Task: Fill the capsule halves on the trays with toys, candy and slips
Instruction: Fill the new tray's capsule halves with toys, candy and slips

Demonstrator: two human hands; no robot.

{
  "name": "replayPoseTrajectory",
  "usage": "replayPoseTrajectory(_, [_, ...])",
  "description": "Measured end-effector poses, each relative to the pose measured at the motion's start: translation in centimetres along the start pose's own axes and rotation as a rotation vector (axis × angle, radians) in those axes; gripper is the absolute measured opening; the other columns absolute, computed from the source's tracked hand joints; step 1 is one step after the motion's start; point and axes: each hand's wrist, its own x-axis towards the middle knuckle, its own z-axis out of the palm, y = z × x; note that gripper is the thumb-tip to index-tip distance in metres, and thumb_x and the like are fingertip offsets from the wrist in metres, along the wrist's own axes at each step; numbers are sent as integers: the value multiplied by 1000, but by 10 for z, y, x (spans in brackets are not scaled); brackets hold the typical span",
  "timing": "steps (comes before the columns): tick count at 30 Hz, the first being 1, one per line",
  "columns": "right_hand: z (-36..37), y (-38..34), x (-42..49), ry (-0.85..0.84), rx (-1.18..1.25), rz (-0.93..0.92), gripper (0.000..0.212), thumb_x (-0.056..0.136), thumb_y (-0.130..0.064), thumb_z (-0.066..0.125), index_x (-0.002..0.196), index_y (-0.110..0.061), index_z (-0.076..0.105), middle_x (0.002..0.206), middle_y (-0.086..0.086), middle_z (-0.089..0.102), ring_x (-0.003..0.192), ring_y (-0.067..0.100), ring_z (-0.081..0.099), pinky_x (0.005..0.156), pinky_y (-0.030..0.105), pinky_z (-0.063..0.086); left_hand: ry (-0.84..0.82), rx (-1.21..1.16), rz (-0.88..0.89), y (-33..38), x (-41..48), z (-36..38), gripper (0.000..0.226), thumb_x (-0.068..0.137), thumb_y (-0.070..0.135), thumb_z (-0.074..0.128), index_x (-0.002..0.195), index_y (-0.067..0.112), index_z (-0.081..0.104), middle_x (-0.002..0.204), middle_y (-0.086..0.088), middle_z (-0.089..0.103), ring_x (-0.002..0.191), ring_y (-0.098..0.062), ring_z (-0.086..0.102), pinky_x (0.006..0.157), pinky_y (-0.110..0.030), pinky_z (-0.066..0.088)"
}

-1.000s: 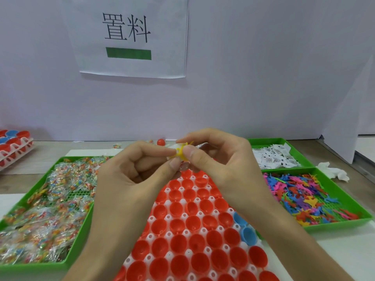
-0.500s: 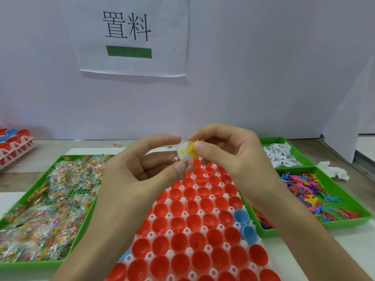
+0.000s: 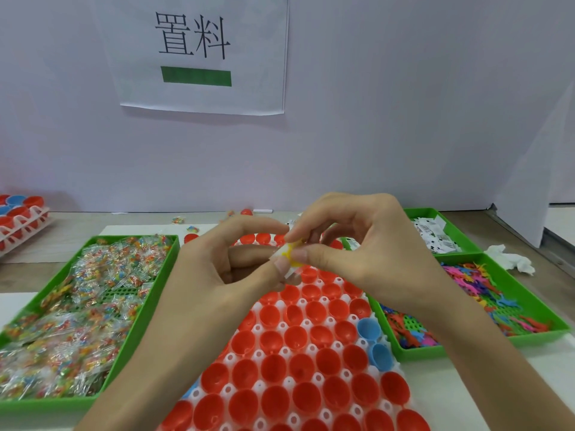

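Both hands met above the far end of the white tray [image 3: 288, 382], just over its red capsule halves [image 3: 270, 315]. The left hand [image 3: 217, 275] seemed to pinch a white slip [image 3: 291, 271] between thumb and forefinger. The right hand [image 3: 367, 259] clamped a yellow toy [image 3: 292, 248] against it with thumb and forefinger, its other fingers loosely curled. Whether a candy sat in the bundle could not be told.

The halves in view looked empty, so the filling seemed barely begun. To do this step well, the pieces should probably be squeezed small, lowered straight into one half, and let go only below its rim, so nothing springs into a neighbour.

Candy [image 3: 93, 290] lay in the green tray [image 3: 151, 293] at the worktop's left edge, toys [image 3: 473, 281] at the right.
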Motion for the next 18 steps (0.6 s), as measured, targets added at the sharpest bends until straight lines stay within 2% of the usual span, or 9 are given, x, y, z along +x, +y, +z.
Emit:
replayPoseTrajectory(3, [2,1,-1,4,-25,-4,16,79,-14,82,92,-22,77,85,-10,72,82,15,69,72,30,57,12,4,14,-1,0,0,26,78,25,72,102,34,71,84,3,79,79,-14,77,71,-15,57])
replayPoseTrajectory(6, [6,4,-1,-11,13,69,21,83,-20,80,101,-30,75,92,-10,71,87,11,69,74,26,58,36,41,40,-3,1,-2,38,79,22,72,115,31,65,85,4,79,83,-12,76,74,-15,56])
replayPoseTrajectory(8, [12,7,0,-17,-28,97,16,87,-25,77,102,-30,76,93,-11,72,87,8,69,75,29,57,52,77,61,-4,2,-3,41,82,15,71,119,30,62,84,6,79,84,-9,76,74,-13,55])
replayPoseTrajectory(10, [19,8,-1,38,-110,36,9,88,-23,75,97,-25,78,89,-11,72,86,9,68,73,29,55,86,100,79,-5,2,-3,42,84,9,71,118,31,61,83,7,79,82,-8,76,74,-12,55])
replayPoseTrajectory(14, [34,7,-3,151,-242,-150,8,87,-15,76,93,-19,79,90,-9,68,85,10,65,71,18,49,153,68,41,-9,4,-6,38,83,6,74,112,29,65,81,4,79,79,-10,76,70,-14,56])
replayPoseTrajectory(18, [41,9,-5,214,-263,-162,9,87,-16,77,94,-20,79,87,-11,69,83,10,66,70,25,53,154,46,2,-12,8,-12,36,81,1,76,109,22,67,84,0,79,79,-14,76,70,-18,58])
